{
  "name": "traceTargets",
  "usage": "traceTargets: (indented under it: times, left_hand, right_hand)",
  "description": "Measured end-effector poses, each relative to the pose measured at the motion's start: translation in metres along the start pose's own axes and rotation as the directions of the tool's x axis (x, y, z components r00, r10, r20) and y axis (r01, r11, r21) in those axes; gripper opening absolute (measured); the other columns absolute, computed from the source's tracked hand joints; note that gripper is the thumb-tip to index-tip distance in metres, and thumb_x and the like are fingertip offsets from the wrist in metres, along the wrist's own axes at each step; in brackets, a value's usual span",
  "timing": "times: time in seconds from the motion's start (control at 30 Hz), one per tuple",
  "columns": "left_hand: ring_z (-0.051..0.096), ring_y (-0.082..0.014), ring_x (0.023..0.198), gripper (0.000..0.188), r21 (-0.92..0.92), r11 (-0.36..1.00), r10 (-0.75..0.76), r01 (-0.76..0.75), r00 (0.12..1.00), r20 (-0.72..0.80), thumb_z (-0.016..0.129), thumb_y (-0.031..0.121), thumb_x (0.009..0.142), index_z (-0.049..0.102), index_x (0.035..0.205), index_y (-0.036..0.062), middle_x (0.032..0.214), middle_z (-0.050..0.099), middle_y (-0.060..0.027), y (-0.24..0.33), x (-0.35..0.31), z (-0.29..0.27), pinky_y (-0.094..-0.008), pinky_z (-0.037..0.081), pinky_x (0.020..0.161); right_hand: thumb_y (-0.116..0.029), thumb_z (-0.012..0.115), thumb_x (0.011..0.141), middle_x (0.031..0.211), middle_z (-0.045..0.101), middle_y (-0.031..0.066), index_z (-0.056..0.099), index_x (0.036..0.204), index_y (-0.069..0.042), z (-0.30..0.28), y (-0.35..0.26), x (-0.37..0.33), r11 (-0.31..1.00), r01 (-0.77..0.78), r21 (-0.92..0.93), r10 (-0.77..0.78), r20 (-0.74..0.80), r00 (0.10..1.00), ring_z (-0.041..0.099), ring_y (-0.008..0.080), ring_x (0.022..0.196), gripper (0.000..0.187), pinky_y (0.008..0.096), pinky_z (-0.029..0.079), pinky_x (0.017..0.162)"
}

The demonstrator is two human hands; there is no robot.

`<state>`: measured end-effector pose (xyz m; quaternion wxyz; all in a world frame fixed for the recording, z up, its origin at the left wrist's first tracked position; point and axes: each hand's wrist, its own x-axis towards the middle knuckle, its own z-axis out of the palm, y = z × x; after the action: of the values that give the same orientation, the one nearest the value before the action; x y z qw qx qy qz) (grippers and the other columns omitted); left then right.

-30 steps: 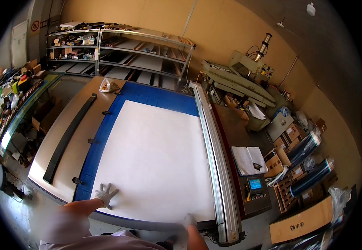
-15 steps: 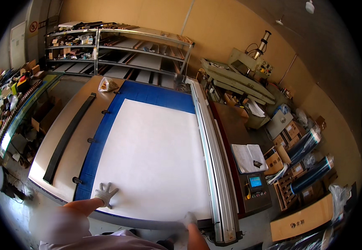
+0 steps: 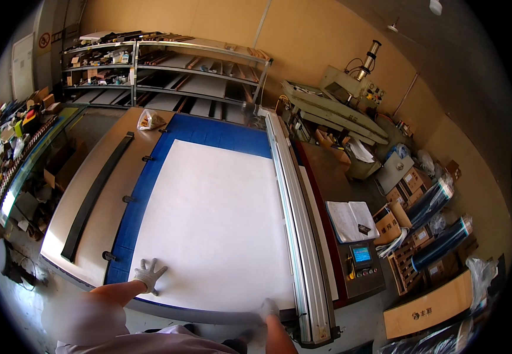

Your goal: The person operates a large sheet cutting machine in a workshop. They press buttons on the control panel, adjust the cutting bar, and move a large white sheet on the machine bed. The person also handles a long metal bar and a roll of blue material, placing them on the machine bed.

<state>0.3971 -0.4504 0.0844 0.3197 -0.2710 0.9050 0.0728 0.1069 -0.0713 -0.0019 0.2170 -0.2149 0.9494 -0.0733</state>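
A large white sheet lies flat over a blue mat on the worktable. My left hand, in a pale glove, rests on the sheet's near left corner area with its fingers spread. At the near edge, toward the right, my gloved right hand touches the sheet. Its fingers are blurred, so their grip cannot be made out. A long metal beam runs along the sheet's right side, and a pale strip shows beyond it.
A black bar and a plastic bag lie on the metal tabletop at left. Several black clamps line the mat. Right of the beam are an open notebook and a control panel. Shelves stand behind.
The whole view has shifted very slightly. Beyond the beam, the pale strip shows wider than before. Both hands stay in nearly the same places on the sheet.
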Motion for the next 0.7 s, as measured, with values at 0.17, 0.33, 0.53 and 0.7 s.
traceTargets:
  times: [0.17,0.33,0.53,0.7]
  left_hand:
    - [0.008,-0.0563,0.142,0.12,-0.008,1.0,-0.002,0.002,1.0,0.0,0.086,0.054,0.063,0.011,0.155,0.0395,0.163,0.0,-0.0131,-0.001,0.0,0.001,-0.0682,0.035,0.103]
    - [0.008,-0.0566,0.142,0.12,-0.016,1.0,-0.003,0.003,1.0,-0.01,0.087,0.054,0.062,0.011,0.154,0.0399,0.163,0.0,-0.0134,-0.003,0.002,0.005,-0.0687,0.035,0.103]
    - [0.008,-0.0576,0.142,0.121,-0.017,1.0,0.005,-0.005,1.0,-0.015,0.087,0.054,0.061,0.01,0.154,0.0396,0.163,0.0,-0.014,-0.002,0.002,0.004,-0.0689,0.035,0.102]
    - [0.009,-0.0581,0.141,0.12,0.007,1.0,0.007,-0.007,1.0,-0.02,0.085,0.056,0.063,0.01,0.155,0.0389,0.163,0.002,-0.0144,-0.004,0.002,0.007,-0.0686,0.036,0.102]
  right_hand:
    - [-0.043,0.084,0.067,0.098,0.067,0.0189,0.064,0.09,-0.004,0.004,0.003,0.001,0.999,0.04,-0.008,-0.04,-0.003,0.999,0.064,0.0378,0.093,0.05,0.0439,0.052,0.082]
    - [-0.048,0.087,0.063,0.095,0.067,0.0176,0.064,0.089,-0.004,0.01,0.006,0.009,1.0,0.014,-0.01,-0.014,0.039,0.999,0.064,0.0364,0.089,0.056,0.043,0.052,0.08]
    - [-0.047,0.087,0.063,0.094,0.067,0.0169,0.064,0.089,-0.005,0.009,0.006,0.01,1.0,-0.008,-0.017,0.009,0.065,0.998,0.063,0.0363,0.088,0.055,0.0429,0.052,0.08]
    - [-0.046,0.087,0.063,0.095,0.067,0.0169,0.064,0.089,-0.005,0.011,0.005,0.01,1.0,-0.008,-0.004,0.008,0.049,0.999,0.063,0.0363,0.089,0.054,0.0428,0.052,0.081]
